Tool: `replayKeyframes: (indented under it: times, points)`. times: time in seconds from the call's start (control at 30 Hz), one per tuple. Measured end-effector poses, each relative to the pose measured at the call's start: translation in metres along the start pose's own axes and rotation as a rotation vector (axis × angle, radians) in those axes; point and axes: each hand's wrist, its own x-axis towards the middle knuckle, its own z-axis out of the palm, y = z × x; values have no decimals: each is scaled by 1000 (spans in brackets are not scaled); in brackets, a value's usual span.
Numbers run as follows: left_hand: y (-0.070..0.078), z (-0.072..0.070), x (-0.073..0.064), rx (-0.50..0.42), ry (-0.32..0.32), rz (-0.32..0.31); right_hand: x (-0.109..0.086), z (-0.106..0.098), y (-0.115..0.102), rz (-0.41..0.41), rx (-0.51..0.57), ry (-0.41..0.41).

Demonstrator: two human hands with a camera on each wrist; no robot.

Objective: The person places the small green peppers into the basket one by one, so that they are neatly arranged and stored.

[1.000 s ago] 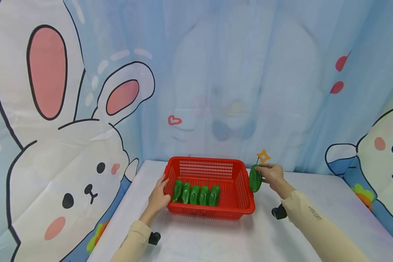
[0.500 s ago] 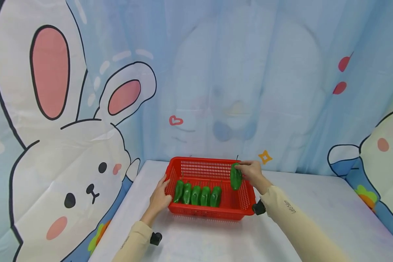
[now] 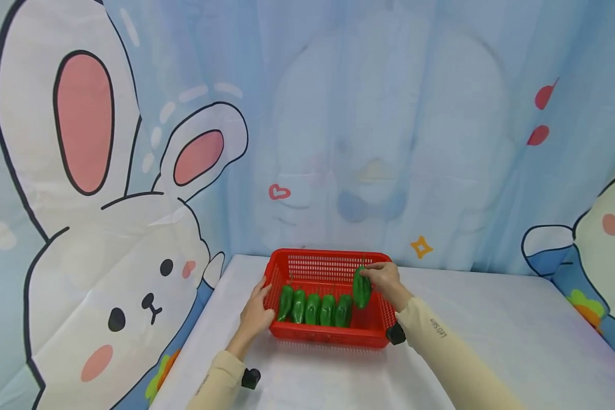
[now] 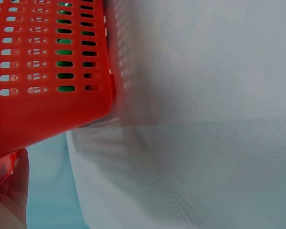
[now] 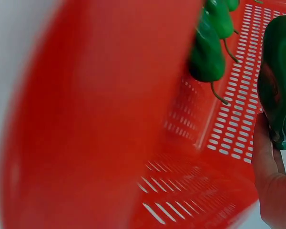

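In the head view a red plastic basket (image 3: 333,337) with slotted walls stands on the table. Along its front left lies a row of several green peppers (image 3: 312,309). My right hand (image 3: 386,280) pinches another green pepper (image 3: 361,289) near its stem end and holds it upright over the basket's right part, beside the row's right end. That pepper's glossy, dented side shows large in the right wrist view, with fingers (image 5: 264,148) at its end. My left hand (image 3: 256,310) grips the basket's left rim; part of it shows under the rim in the left wrist view.
A white cloth (image 3: 466,336) covers the table around the basket. Behind it hangs a blue curtain (image 3: 369,114) printed with cartoon rabbits. Dark devices (image 3: 396,334) are worn at the wrists.
My right hand has carried the pepper left from outside the basket's right rim to inside, then lowered it closer to the row. The left hand stays on the left rim.
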Motion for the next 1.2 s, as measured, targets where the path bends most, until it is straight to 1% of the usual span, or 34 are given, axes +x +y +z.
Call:
replayKeyframes:
  times: [0.07,0.27,0.37,0.5,0.63,0.77,0.87,1.0,1.2]
  points:
    - [0,0,0,1,-2,2,1,1,4,-2,-14,-4]
    - [1,-1,-1,-1,1,23,6,1,18,-26,-160,12]
    - [1,-1,-2,-8,0,26,8,3,24,-23,-204,26]
    - [0,1,-1,-12,-6,19,7,6,24,-8,-266,45]
    - [0,2,0,-12,-7,12,3,11,23,-21,-342,66]
    - [-2,0,0,-8,-1,13,2,15,28,-43,-383,80]
    - [-3,-1,0,-7,-1,10,3,17,34,-54,-397,79]
    - [-3,-2,0,-8,-8,6,4,18,43,-72,-451,85]
    - [-1,-2,1,-12,-4,26,3,19,49,-115,-500,101]
